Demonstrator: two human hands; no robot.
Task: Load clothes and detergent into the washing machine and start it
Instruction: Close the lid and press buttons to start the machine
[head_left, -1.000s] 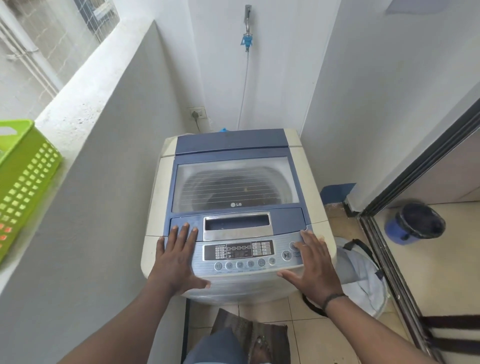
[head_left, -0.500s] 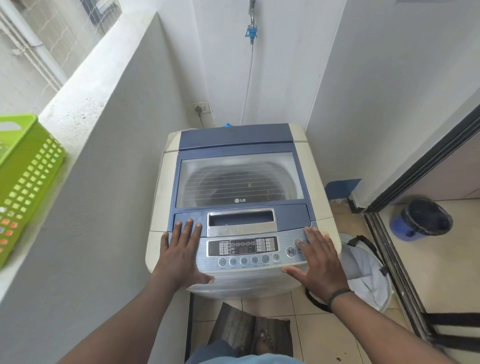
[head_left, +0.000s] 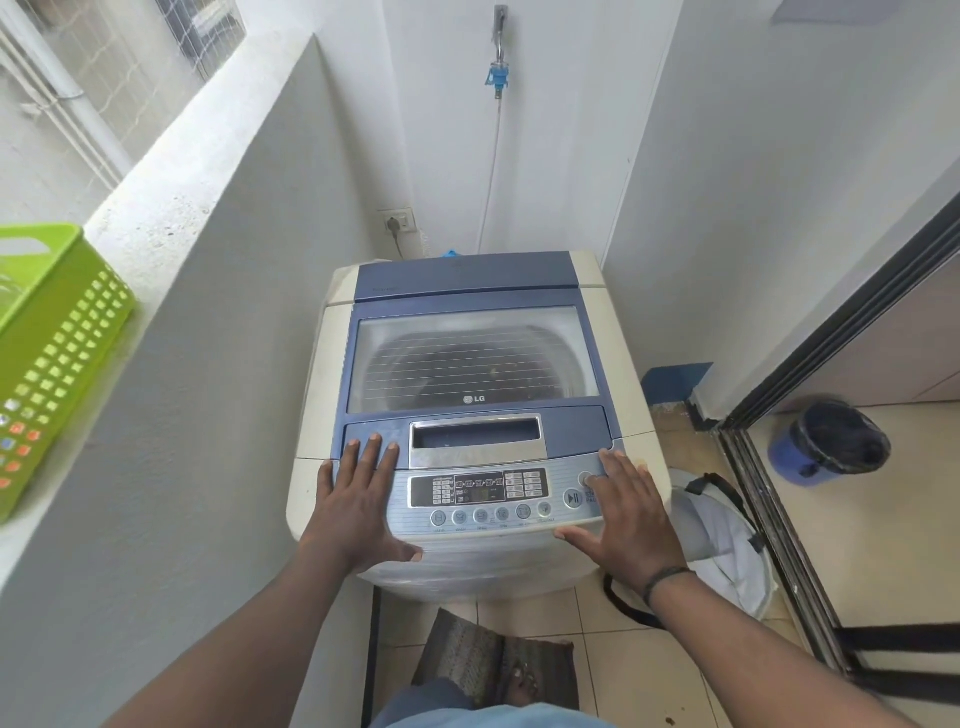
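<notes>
**Lid down, hands on the panel: getting the start press right**

The washing machine (head_left: 478, 415) fills the narrow space between the ledge wall and the right-hand wall, its lid (head_left: 470, 358) shut flat. Something dark shows in the drum through the window, but whether that is clothes I cannot tell, and no detergent is in view. A white laundry bag (head_left: 727, 551) lies on the floor just beside the machine's right flank.

Judging by the closed lid, the step in hand is starting the cycle. The control panel (head_left: 483, 493) runs along the front edge, with the start/pause button (head_left: 573, 499) at its right end.

The left hand (head_left: 358, 504) lies flat with fingers straight, holding nothing, over the panel's left end. The right hand (head_left: 628, 514) is also spread and empty, fingertips near the round button above start/pause.

To do it well: keep the left hand as a brace, lift the right palm clear of neighbouring keys, and press with one fingertip only. Check that the display lights before moving away.
</notes>
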